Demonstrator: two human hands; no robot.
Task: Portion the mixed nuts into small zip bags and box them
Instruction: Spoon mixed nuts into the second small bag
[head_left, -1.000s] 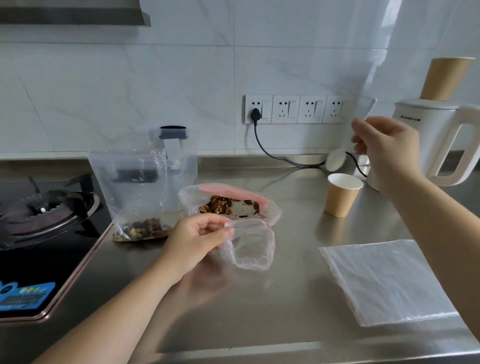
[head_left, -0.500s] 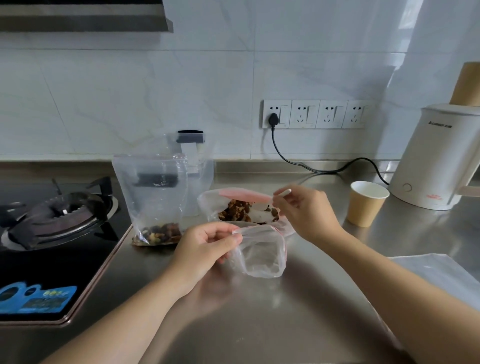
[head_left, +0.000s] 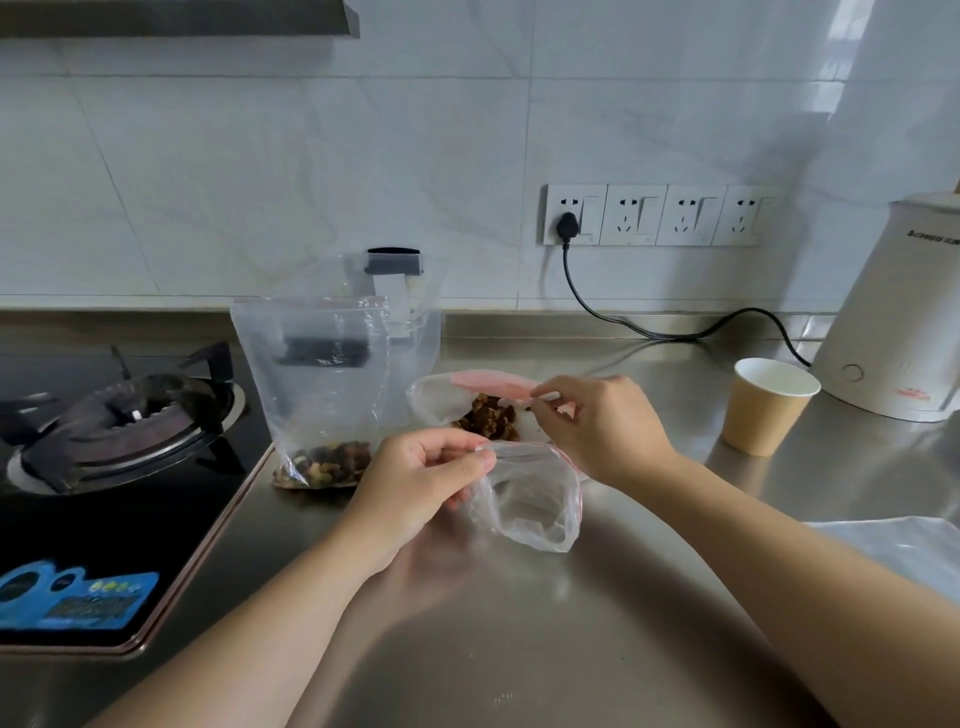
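Since half a second ago my right hand (head_left: 605, 428) has stayed at the open mouth of the pink-banded clear bag of brown nut pieces (head_left: 485, 408), at about 12 o'clock from the centre of the table, its fingers curled on something thin and pale that I cannot make out; a second ago that hand was up at 2 o'clock by the kettle. My left hand (head_left: 426, 480) has kept its pinch on the rim of the small empty clear zip bag with a red seal line (head_left: 535, 501), holding it open just in front of the nut bag. The tall clear plastic pouch with mixed nuts at its bottom (head_left: 317, 395) stands where it did, at 10 o'clock. The tan paper cup (head_left: 771, 408) sits at 2 o'clock, beside the white electric kettle (head_left: 893, 332). A stack of flat clear bags (head_left: 904, 551) lies at 4 o'clock. The table (head_left: 519, 649) is brushed stainless steel. A black gas hob (head_left: 119, 426) is set in at 9 o'clock. Behind runs a white marble-look tiled wall with a row of four white sockets (head_left: 654, 214), a black plug in the first.
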